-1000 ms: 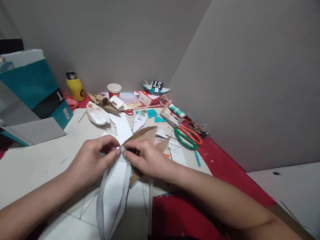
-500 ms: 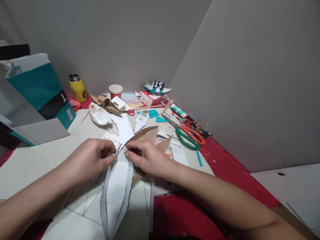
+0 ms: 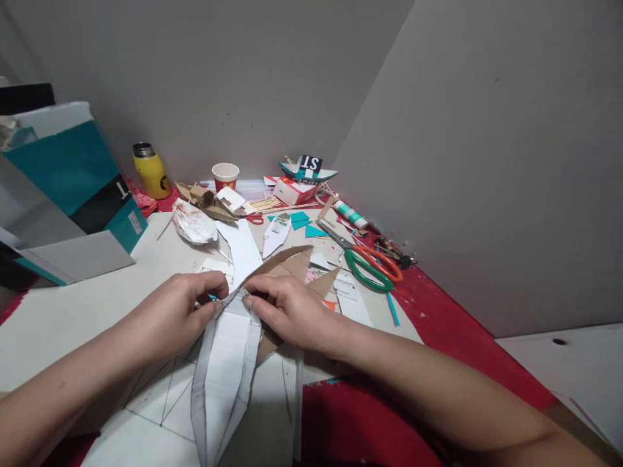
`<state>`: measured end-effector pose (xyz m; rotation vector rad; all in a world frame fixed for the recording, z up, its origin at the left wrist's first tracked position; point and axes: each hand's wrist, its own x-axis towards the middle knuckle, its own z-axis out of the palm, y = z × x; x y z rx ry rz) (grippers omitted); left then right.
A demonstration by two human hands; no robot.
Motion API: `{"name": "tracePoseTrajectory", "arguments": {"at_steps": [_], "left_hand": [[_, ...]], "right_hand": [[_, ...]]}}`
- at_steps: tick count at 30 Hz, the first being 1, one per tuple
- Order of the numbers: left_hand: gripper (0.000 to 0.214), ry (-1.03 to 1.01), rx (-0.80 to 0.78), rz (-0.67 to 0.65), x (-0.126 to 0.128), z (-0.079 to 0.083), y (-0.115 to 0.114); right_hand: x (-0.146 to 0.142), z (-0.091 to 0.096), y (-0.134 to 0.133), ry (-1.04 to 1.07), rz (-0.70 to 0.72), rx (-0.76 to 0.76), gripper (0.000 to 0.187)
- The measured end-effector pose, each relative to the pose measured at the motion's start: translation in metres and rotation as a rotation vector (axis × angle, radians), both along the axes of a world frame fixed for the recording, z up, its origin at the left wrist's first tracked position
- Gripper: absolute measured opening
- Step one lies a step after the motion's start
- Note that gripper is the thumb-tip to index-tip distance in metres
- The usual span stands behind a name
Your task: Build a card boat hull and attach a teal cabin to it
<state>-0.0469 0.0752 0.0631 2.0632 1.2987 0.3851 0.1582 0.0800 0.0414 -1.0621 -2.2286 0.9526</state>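
Observation:
A long white cardboard piece (image 3: pixel 228 370) with folded-up, grey-looking side edges lies lengthwise before me, shaped like a boat hull. At its far end my left hand (image 3: pixel 187 305) is closed, thumb and fingers pinching the left edge. My right hand (image 3: pixel 287 308) pinches the same end from the right side, its fingertips close to the left ones. Brown cardboard (image 3: pixel 287 263) with pointed ends lies behind and under my right hand. A white paper strip (image 3: pixel 243 250) lies just beyond my fingertips. The fingertips partly hide the edges they grip.
Scissors with green and orange handles (image 3: pixel 372 266) lie to the right. Farther back are a paper cup (image 3: pixel 225 176), a yellow bottle (image 3: pixel 152 172), a glue tube (image 3: pixel 351 214) and a small boat model (image 3: pixel 309 170). A teal box (image 3: pixel 73 168) stands at left, on pale board (image 3: pixel 58 337).
My left fingers have shifted slightly down and left along the cardboard's far edge, and the edge there looks pressed closer. My right hand keeps its pinch. The view has shifted slightly.

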Motion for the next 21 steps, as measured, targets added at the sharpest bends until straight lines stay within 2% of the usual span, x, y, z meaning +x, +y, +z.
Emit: {"name": "tracePoseTrajectory", "arguments": {"at_steps": [10,15,21], "left_hand": [[0.008,-0.145,-0.071,-0.002,0.001,-0.01,0.001],[0.011,-0.17,-0.077,-0.008,0.003,-0.008,-0.005],[0.012,-0.204,-0.065,0.058,0.009,-0.006,-0.007]], "right_hand": [[0.0,0.0,0.002,0.039,0.004,-0.046,0.014],[0.001,0.002,0.001,0.044,0.008,-0.026,0.015],[0.001,0.0,0.002,0.05,-0.015,0.001,0.015]]}}
